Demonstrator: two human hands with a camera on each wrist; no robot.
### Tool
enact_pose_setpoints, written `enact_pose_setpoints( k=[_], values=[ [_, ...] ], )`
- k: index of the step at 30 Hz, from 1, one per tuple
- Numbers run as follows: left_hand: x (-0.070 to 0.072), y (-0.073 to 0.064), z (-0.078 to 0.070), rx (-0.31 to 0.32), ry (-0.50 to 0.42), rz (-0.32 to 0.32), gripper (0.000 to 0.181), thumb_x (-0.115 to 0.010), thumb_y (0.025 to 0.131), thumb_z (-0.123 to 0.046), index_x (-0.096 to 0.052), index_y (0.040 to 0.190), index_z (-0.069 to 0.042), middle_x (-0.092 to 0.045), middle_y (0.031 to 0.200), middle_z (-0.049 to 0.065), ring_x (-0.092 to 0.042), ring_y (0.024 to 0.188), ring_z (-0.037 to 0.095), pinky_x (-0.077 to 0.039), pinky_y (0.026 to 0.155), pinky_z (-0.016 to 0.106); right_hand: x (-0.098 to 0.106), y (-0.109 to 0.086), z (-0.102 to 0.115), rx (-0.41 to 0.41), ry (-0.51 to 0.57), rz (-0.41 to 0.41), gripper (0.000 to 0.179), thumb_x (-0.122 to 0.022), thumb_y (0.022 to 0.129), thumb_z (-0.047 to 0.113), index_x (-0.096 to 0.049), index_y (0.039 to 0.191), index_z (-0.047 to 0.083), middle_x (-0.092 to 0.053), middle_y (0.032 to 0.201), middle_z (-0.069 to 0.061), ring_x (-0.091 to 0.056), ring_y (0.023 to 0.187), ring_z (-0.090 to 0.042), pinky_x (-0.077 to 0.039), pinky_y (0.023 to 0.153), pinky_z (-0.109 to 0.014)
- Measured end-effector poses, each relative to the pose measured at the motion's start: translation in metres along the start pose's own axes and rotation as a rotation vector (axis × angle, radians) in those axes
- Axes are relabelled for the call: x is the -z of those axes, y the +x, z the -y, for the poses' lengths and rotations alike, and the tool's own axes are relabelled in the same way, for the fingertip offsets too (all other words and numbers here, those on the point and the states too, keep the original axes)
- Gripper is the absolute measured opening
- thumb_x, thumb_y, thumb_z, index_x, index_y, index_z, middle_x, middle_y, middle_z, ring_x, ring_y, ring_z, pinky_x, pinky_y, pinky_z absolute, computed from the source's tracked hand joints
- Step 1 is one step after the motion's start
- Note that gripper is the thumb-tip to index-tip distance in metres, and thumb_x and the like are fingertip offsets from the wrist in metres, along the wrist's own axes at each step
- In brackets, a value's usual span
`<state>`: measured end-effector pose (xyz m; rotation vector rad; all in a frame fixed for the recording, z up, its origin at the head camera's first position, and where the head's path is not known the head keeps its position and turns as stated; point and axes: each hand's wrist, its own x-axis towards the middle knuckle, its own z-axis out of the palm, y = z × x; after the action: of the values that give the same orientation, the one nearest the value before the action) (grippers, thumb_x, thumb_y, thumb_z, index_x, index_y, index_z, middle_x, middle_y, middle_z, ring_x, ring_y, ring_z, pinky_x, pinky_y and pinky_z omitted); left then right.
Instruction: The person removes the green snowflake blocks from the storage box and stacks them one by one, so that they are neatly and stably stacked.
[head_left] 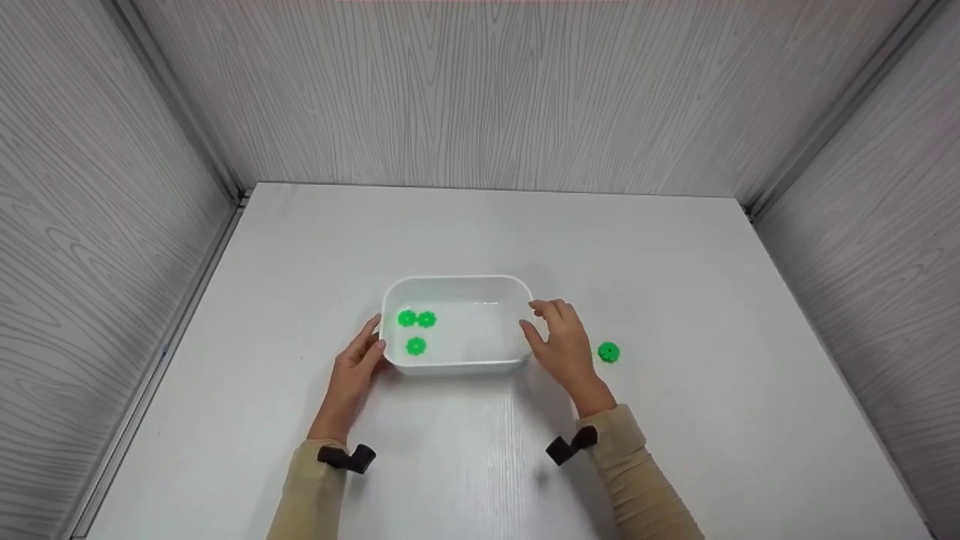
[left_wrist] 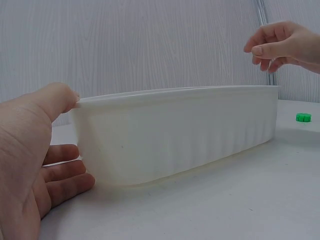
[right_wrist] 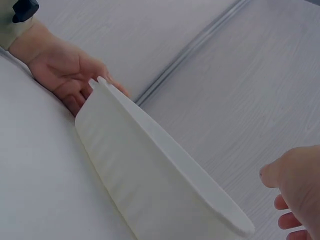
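A white rectangular plastic tub (head_left: 457, 363) stands on the table, and three green flower-shaped discs (head_left: 416, 346) lie at the left inside it. My left hand (head_left: 356, 375) holds the tub's left end; the left wrist view has its thumb (left_wrist: 62, 97) on the rim and the other fingers low against the outer wall. Over the right end, my right hand (head_left: 561, 346) hovers with loosely bent fingers and nothing visible between them. The right wrist view shows this hand (right_wrist: 297, 187) apart from the rim. The tub's inside is hidden in both wrist views.
Another green disc (head_left: 608, 352) lies on the white table (head_left: 465, 450), to the right of my right hand. Grey wood-grain panels (head_left: 480, 97) close off the back and both sides. Black wrist mounts (head_left: 347, 457) sit on the beige sleeves.
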<state>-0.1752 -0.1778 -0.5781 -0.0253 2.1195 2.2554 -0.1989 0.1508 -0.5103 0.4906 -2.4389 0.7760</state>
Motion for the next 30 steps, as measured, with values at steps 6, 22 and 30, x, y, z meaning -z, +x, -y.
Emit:
enact_pose_setpoints(
  k=[6,22,30],
  values=[
    [0.002,-0.001,-0.002,-0.006,-0.025,0.004,0.05,-0.058,0.091,-0.039,-0.042,0.139,-0.037,-0.052,0.13,0.01,-0.051,0.116,0.022,-0.043,0.096,0.031,-0.014,0.015,0.016,0.102,0.008,0.019,0.024,-0.069,0.085,0.016,-0.062,0.106,0.005,-0.058,0.093,-0.005,-0.054,0.087,-0.02,-0.048,0.074,-0.031],
    [-0.001,-0.007,-0.016,-0.012,-0.031,0.053,0.051,-0.052,0.097,-0.026,-0.034,0.145,-0.024,-0.046,0.136,0.016,-0.044,0.125,0.028,-0.039,0.1,0.033,-0.062,0.035,0.048,0.177,0.03,0.207,0.029,-0.069,0.085,0.023,-0.061,0.107,0.006,-0.058,0.094,-0.006,-0.056,0.084,-0.02,-0.049,0.07,-0.031],
    [0.0,-0.001,0.0,-0.002,-0.012,0.006,0.05,-0.054,0.095,-0.033,-0.038,0.142,-0.032,-0.048,0.136,0.008,-0.045,0.124,0.019,-0.041,0.096,0.024,-0.079,0.044,0.06,0.148,0.068,0.417,0.027,-0.067,0.087,0.022,-0.063,0.11,0.008,-0.058,0.097,-0.005,-0.055,0.09,-0.019,-0.048,0.075,-0.03]
  ],
)
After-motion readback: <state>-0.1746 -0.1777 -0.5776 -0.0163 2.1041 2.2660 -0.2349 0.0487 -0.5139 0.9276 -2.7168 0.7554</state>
